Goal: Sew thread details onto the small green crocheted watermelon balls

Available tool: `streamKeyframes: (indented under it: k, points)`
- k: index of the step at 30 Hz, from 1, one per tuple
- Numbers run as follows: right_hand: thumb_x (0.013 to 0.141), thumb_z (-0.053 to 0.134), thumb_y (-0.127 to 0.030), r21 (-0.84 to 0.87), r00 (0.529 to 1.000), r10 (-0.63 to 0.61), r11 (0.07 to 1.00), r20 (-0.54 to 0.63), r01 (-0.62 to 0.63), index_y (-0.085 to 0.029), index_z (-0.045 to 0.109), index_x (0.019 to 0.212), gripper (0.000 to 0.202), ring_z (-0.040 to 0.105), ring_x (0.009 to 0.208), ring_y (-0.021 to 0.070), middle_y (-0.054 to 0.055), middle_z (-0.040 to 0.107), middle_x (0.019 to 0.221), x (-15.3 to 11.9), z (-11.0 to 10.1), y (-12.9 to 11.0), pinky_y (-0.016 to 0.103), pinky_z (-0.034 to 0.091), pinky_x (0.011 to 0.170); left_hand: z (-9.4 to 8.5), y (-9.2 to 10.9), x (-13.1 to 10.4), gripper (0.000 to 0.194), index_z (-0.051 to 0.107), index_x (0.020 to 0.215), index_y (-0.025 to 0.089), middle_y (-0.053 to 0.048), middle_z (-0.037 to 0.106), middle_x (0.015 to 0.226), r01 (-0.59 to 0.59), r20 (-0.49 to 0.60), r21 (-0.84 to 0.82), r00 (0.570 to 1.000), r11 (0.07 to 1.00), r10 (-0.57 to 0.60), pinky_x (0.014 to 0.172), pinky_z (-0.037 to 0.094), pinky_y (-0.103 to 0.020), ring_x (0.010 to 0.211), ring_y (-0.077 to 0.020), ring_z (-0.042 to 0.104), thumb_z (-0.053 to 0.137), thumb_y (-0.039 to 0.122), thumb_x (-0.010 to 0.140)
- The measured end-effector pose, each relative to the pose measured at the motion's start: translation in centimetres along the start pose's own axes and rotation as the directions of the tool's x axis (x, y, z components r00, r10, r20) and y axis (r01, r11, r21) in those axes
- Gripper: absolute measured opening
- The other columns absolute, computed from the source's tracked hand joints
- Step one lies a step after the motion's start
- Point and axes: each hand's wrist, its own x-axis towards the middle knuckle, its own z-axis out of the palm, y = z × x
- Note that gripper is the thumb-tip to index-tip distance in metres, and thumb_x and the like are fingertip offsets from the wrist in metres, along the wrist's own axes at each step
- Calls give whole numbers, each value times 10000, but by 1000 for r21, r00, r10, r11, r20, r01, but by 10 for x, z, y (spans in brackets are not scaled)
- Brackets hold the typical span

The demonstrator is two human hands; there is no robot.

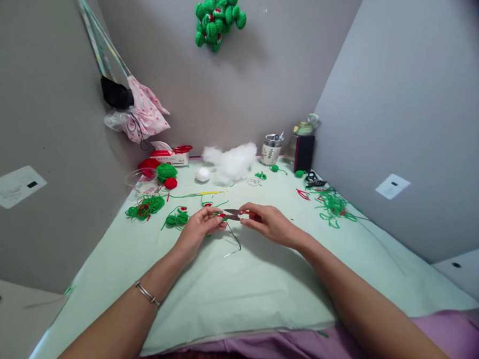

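Observation:
My left hand (pixel 199 227) pinches a small crocheted piece (pixel 222 216) that shows red at the fingertips; the fingers cover most of it. From it a dark thread (pixel 235 237) hangs to the table, with what looks like a needle (pixel 229 254) at its end. In my right hand (pixel 270 223) is a small pair of dark-bladed snips (pixel 232 211). Their blades point left and are apart, close to the piece and the thread. Just left of my left hand lie green crocheted pieces (pixel 177 219) with red and white parts.
A yellow crochet hook (pixel 210 193) lies beyond my hands. White stuffing (pixel 234 162), a white ball (pixel 202 174) and a pen tin (pixel 271 150) stand farther back. Yarn scraps lie left (pixel 146 207) and right (pixel 333 204). A bottle (pixel 304 128) stands behind a dark phone (pixel 304 153).

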Motion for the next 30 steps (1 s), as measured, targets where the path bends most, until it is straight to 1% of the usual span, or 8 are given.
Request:
streamKeyframes:
  k: [3, 6, 13, 21, 27, 30]
  points:
    - [942, 518, -380, -70, 999, 4, 997, -49, -8, -227, 630, 1069, 228, 447, 615, 105, -32, 542, 695, 1, 4, 3, 229, 325, 626, 1, 2, -1, 303, 648, 956, 147, -26, 674, 899, 2, -8, -14, 1000, 1000, -2, 893, 527, -344, 804, -147, 682, 779, 293, 725]
    - [933, 536, -391, -103, 997, 13, 994, -79, -21, -231, 652, 1070, 240, 464, 623, 102, -26, 572, 715, 1, 5, 7, 227, 322, 626, 1, 2, -1, 303, 648, 950, 148, -23, 676, 891, 1, -13, -20, 1000, 1000, -2, 902, 525, -352, 809, -151, 685, 781, 295, 722]
    - [927, 540, -381, -91, 998, -5, 996, -69, -1, -225, 679, 1049, 242, 460, 621, 102, -23, 585, 709, 2, 6, 7, 220, 318, 623, 0, 0, -1, 290, 648, 956, 145, -36, 695, 907, 8, -5, -23, 1000, 1000, -8, 908, 527, -342, 815, -145, 688, 776, 287, 739]
    - [929, 525, -419, -22, 995, 24, 999, -92, -26, -213, 684, 1036, 281, 453, 612, 107, -24, 560, 681, 3, 11, 6, 221, 326, 609, 0, 3, 0, 257, 648, 922, 130, -49, 707, 912, 27, 1, -98, 1000, 995, -27, 878, 553, -298, 819, -145, 704, 786, 239, 735]
    - [932, 524, -422, -90, 994, 8, 996, -111, -18, -222, 685, 1048, 282, 462, 614, 108, -14, 592, 708, 3, 13, 4, 223, 324, 612, 2, 5, -1, 237, 636, 905, 127, -49, 708, 872, 42, -20, -110, 999, 993, -45, 854, 563, -292, 796, -141, 703, 779, 216, 739]
    - [934, 526, -419, -114, 992, -6, 993, -126, -9, -225, 678, 1067, 280, 474, 611, 108, -6, 616, 730, 3, 16, 3, 226, 329, 618, 3, 4, -1, 252, 629, 911, 127, -55, 715, 899, 41, -25, -107, 999, 993, -44, 853, 561, -300, 783, -140, 703, 785, 205, 729]
